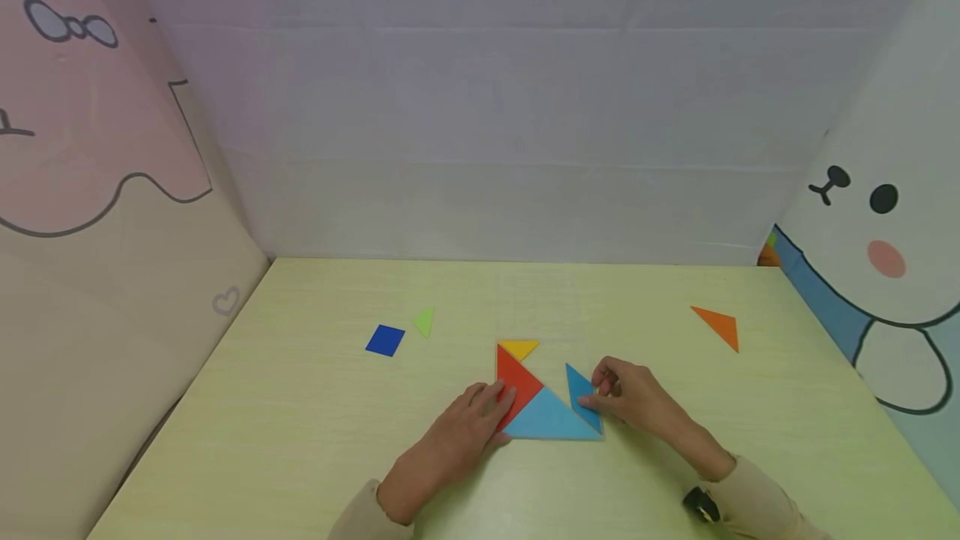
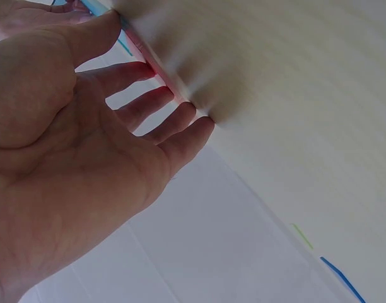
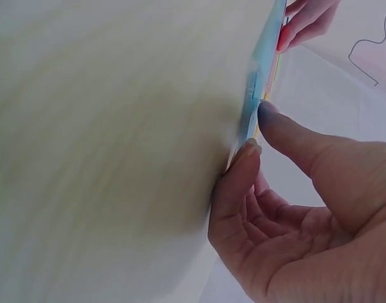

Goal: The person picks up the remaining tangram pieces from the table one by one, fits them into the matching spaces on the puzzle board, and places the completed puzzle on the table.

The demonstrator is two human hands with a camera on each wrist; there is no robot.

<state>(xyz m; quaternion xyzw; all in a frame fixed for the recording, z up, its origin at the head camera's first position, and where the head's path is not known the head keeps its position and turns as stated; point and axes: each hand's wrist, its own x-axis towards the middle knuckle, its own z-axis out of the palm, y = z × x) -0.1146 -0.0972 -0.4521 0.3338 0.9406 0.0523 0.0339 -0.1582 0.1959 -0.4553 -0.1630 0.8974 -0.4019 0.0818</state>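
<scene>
My left hand point(image 1: 459, 433) rests its fingertips on a red triangle point(image 1: 513, 370), with the thumb by its lower corner. In the left wrist view the fingers point(image 2: 174, 136) are fairly straight along the red edge. Against the red triangle lies a large light-blue triangle point(image 1: 551, 421), and a yellow triangle point(image 1: 519, 347) peeks out behind the red one. My right hand point(image 1: 637, 398) pinches a blue parallelogram point(image 1: 576, 382) between thumb and index finger at the light-blue triangle's sloping side. The right wrist view shows the thumb and fingertip at the blue piece's edge point(image 3: 248, 113).
On the pale wooden table point(image 1: 322, 457), a dark-blue square point(image 1: 386, 340) and a small green triangle point(image 1: 425, 322) lie at the left. An orange triangle point(image 1: 720, 327) sits far right. Pale walls point(image 1: 510, 107) stand around the back and sides.
</scene>
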